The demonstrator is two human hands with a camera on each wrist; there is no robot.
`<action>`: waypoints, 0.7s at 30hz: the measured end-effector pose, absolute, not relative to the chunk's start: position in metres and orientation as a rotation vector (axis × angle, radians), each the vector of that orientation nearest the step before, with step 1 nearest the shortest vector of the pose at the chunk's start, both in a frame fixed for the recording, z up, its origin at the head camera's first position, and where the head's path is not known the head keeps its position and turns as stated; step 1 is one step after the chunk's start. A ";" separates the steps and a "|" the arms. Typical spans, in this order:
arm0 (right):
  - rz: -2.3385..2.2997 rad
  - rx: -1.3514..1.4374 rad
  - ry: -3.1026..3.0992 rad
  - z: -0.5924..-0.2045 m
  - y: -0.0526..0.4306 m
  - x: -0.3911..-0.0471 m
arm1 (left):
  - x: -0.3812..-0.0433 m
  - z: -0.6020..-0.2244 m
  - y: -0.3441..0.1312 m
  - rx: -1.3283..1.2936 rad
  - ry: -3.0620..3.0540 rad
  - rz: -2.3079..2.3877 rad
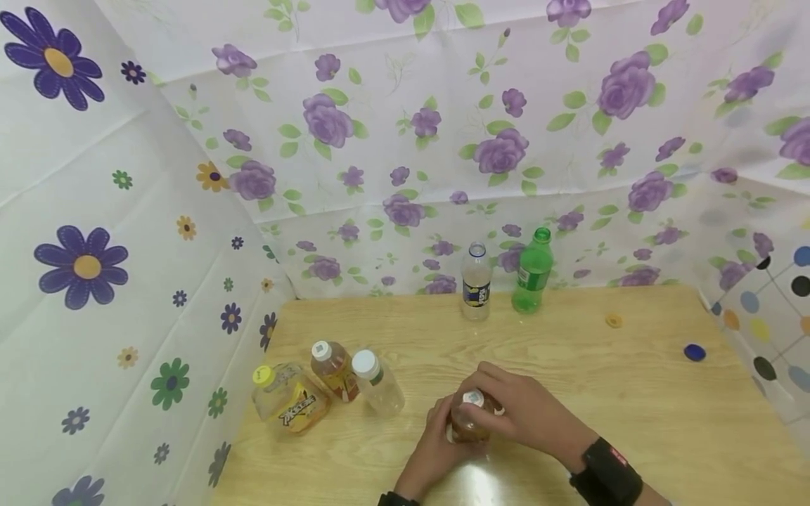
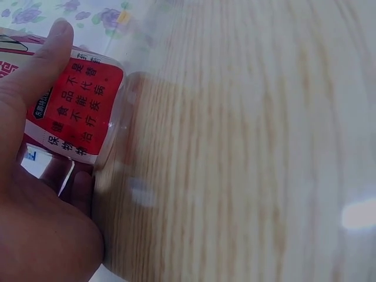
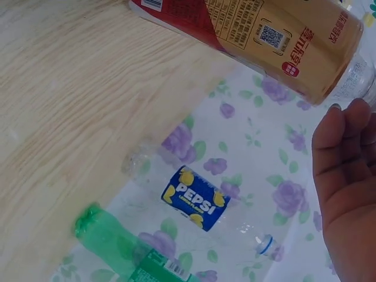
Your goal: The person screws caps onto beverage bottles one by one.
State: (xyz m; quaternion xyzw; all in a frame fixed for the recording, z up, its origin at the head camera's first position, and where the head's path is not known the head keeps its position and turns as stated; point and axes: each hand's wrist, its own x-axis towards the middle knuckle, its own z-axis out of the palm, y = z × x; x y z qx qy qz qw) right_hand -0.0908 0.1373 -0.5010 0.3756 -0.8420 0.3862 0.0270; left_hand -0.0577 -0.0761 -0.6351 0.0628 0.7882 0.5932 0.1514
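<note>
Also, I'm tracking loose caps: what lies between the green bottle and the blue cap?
In the head view, a yellow cap lies on the table between the green bottle and the blue cap.

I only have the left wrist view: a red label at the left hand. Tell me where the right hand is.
Observer: In the head view, the right hand is over the top of the held bottle, thumb and fingers about its white cap.

Operator: Report what stands at the back.

Observer: A Pepsi bottle and a green bottle stand side by side, both without caps.

Operator: Now anything small lying loose.

Observer: A blue cap and a small yellow cap-like piece lie on the right part of the table.
</note>
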 end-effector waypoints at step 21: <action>1.183 0.883 -2.673 -0.503 0.122 -0.088 | -0.059 -0.634 -0.076 0.223 2.269 1.693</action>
